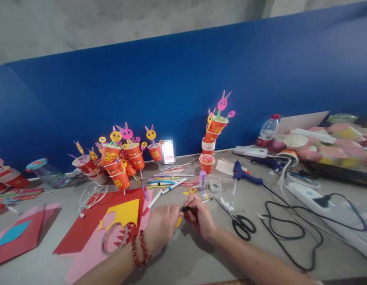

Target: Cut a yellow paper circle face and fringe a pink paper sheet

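My left hand [161, 225], with a red bead bracelet on its wrist, is closed over a small yellow paper piece [178, 221] on the grey table [201, 261]. My right hand [201, 215] is closed on a black-tipped marker pen [191, 206], whose tip points left at the paper piece. Both hands meet near the table's middle. Black scissors [241, 223] lie just right of my right hand. Sheets of red, pink and yellow paper [118, 221] with cut-out holes lie left of my left hand.
Orange paper cups with bunny heads on sticks [121, 154] cluster at the back left; a stack [214, 130] stands at the back centre. A blue glue gun [243, 174], tape roll [215, 186], glue stick [202, 179], pens, black cables [290, 225], power strip [308, 194] and bottle [268, 132] lie right.
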`<state>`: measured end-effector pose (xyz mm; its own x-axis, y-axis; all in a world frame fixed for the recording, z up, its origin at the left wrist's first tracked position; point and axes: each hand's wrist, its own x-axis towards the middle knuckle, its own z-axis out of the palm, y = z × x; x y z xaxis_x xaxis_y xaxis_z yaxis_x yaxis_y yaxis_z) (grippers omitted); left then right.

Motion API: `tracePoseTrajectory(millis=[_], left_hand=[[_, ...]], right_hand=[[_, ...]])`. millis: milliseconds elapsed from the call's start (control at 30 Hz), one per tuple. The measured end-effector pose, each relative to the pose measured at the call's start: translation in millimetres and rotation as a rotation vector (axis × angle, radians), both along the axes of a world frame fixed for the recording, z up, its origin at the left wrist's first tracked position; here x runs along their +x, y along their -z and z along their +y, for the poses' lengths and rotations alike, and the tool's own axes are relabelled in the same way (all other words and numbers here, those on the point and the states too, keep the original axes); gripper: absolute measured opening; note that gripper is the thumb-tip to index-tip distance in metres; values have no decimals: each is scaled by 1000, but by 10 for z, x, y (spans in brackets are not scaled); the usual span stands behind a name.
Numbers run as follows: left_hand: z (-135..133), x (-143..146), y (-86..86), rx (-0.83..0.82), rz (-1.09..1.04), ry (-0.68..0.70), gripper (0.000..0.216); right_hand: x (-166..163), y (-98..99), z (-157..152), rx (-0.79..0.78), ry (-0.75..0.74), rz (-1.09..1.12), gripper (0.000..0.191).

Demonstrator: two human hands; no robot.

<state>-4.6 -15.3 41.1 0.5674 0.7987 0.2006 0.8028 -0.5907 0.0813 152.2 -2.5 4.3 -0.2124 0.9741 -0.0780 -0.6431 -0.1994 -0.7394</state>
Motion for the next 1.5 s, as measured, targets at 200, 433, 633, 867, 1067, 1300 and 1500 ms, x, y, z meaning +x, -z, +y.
tracePoseTrajectory(millis=[200, 433, 633, 867, 1067, 1300, 1500], left_hand=[[-42, 38, 28, 21, 43, -28, 29], [-10, -33, 131, 11, -19, 9, 29], [290, -334, 176, 130, -61, -54, 31], [625, -343, 272, 252, 30, -116, 23], [652, -167, 209, 284, 30, -98, 16], [411, -32, 20, 261, -119, 74, 21], [207, 1, -40, 307, -351, 218, 42]], right_hand=[[-43, 73, -20, -36, 37, 48, 8], [54, 3, 31, 97, 25, -145, 10], [84, -7, 87, 35, 28, -422, 32], [13, 96, 89, 84, -108, -514, 53], [27, 112, 99, 52, -108, -462, 54], [95, 55, 180, -127, -106, -197, 50], [133, -58, 165, -169, -196, 152, 41]])
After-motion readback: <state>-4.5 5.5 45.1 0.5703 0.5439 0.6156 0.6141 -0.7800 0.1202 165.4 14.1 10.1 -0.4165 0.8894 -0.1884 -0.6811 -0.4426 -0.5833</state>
